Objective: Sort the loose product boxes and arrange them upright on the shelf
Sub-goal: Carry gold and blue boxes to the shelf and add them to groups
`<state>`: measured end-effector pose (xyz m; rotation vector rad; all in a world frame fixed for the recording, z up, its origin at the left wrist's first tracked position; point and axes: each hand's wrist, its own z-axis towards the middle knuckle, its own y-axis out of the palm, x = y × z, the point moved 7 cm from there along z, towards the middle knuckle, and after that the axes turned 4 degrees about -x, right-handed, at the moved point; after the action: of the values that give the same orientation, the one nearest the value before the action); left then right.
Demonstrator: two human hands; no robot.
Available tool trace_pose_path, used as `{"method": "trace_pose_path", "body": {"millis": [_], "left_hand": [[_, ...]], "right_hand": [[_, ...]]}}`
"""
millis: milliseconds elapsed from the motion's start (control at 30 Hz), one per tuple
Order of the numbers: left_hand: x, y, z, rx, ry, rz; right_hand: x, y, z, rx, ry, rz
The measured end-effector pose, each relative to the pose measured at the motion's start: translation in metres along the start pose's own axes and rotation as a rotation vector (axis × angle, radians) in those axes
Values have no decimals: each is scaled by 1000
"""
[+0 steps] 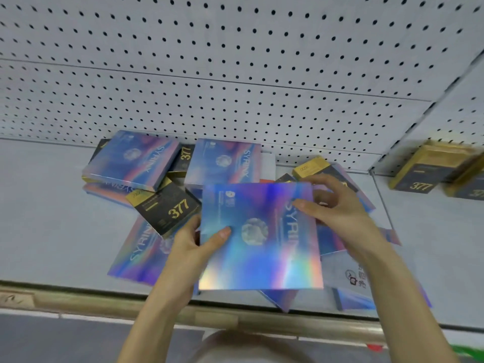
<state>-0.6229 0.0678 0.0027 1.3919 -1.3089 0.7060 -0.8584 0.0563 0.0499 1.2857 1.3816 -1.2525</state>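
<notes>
Left hand [193, 244] and right hand [337, 210] are pinching opposite edges of a shiny box [262, 237], holding it over the centre-frame pile [170, 208], likely for sorting

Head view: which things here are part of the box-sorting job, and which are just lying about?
Job: holographic box held by left hand and right hand; loose flat SYRINX boxes; black 377 box in the pile; shelf.
Not the job: pegboard back panel; gold-edged boxes in the next bay, right; front rail.
</notes>
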Motion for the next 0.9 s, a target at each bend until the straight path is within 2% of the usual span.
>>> {"method": "trace_pose_path", "body": {"millis": [67, 233, 333, 400, 500, 567, 633, 667, 733, 800, 833, 900], "left_hand": [[-1, -6, -4, 64, 45, -52], [-9, -22, -14, 91, 32, -35], [-7, -48, -16, 146, 36, 48], [-5, -52, -16, 49, -12, 194], [-13, -42, -20, -216, -178, 303], [-14, -47, -22, -251, -178, 281], [-10, -61, -21, -177, -116, 201], [-8, -70, -20, -116, -87, 158], [-4, -88, -20, -9, -46, 93], [0, -105, -21, 45, -28, 109], [2, -111, -22, 57, -23, 135], [3, -120, -23, 75, -28, 164]], "right_hand": [[17, 9, -16, 73, 55, 189], [24, 37, -39, 42, 28, 114], [18, 40, -33, -74, 14, 112], [18, 50, -26, -187, 29, 54], [25, 62, -13, -240, 58, -91], [19, 61, -2, -198, 31, -152], [7, 44, 11, -45, -20, -144], [4, 28, 17, 80, -40, -206], [7, 3, 34, 242, -23, -613], [34, -1, 48, 132, 157, -1024], [46, -1, 53, 85, 210, -1084], [50, 1, 57, 74, 179, -1031]]}}
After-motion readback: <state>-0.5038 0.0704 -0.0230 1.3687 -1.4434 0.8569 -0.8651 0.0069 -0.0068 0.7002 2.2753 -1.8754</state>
